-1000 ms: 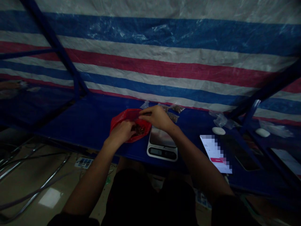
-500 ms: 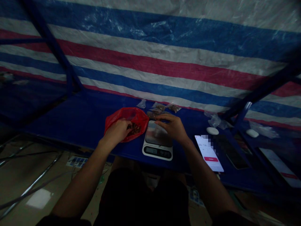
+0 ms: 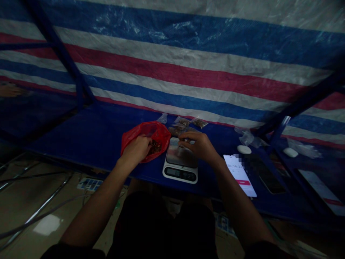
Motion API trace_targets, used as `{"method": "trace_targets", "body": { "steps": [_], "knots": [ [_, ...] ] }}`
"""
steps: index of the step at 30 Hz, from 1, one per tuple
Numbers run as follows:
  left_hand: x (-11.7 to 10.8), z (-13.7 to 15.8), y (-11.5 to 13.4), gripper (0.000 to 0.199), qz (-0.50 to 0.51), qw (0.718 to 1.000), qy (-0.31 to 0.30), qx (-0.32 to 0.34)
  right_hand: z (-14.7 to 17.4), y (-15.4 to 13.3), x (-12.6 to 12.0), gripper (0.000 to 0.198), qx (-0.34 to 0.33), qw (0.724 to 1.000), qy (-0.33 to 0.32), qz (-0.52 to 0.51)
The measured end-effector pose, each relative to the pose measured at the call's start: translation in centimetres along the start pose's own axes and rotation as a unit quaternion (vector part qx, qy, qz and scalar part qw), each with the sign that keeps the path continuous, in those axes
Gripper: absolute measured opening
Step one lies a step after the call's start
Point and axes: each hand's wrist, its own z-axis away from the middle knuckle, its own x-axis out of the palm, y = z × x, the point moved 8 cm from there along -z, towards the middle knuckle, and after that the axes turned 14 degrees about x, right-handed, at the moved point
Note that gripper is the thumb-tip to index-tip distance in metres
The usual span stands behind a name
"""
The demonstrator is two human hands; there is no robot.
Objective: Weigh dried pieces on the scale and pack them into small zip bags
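Note:
A red plastic bag (image 3: pixel 129 135), its mouth spread wide, holds small brown pieces (image 3: pixel 156 146) like seeds or granules. My left hand (image 3: pixel 137 148) reaches into it, fingers closed together at the pieces; what they grip is hidden. Beside the bag, a white kitchen scale (image 3: pixel 180 175) with a shiny plate has a lit display, too dim to read. Over the plate my right hand (image 3: pixel 198 144) is bent with thumb and fingertips near each other; anything between them is too small to make out. Small clear bags of brown pieces (image 3: pixel 200 123) lie just behind the scale.
An empty-looking clear bag (image 3: pixel 162 118) lies behind the red bag. On the right are a lit phone (image 3: pixel 239 176), a white oval case (image 3: pixel 244 149), a dark phone (image 3: pixel 272 180) and crumpled plastic (image 3: pixel 249 138). Another person's hand (image 3: pixel 10 90) shows far left. Blue metal bars flank the table.
My right hand has lowered slightly over the scale plate. My left hand stays in the red bag, shifted a little to the right. Another person's hand has appeared at the far left.

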Motion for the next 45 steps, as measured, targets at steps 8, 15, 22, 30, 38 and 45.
{"method": "trace_targets", "body": {
  "steps": [8,15,22,30,38,45],
  "knots": [
    [0.2,-0.2,-0.4,0.029,0.009,1.0,0.002,-0.002,0.1,-0.6,0.0,0.016,-0.009,0.999,-0.023,0.036],
    [-0.3,-0.7,-1.1,0.026,0.03,0.999,0.017,-0.002,-0.1,-0.9,-0.6,0.013,-0.007,0.999,-0.032,0.018],
    [-2.5,-0.9,-0.7,0.021,0.117,0.991,0.05,0.04,-1.2,0.7,-2.1,0.028,0.03,0.997,0.042,-0.06],
    [-6.1,-2.8,6.1,0.018,0.207,0.965,0.082,0.139,-1.5,3.9,-1.3,0.055,0.08,0.984,0.101,-0.123],
    [-5.3,-5.9,11.9,0.018,0.141,0.964,0.031,0.221,-1.5,5.5,-1.6,0.055,0.086,0.979,0.108,-0.149],
    [-4.2,-6.0,12.0,0.018,0.134,0.968,0.003,0.213,-1.5,5.7,-1.3,0.049,0.08,0.978,0.102,-0.166]
  ]
}}
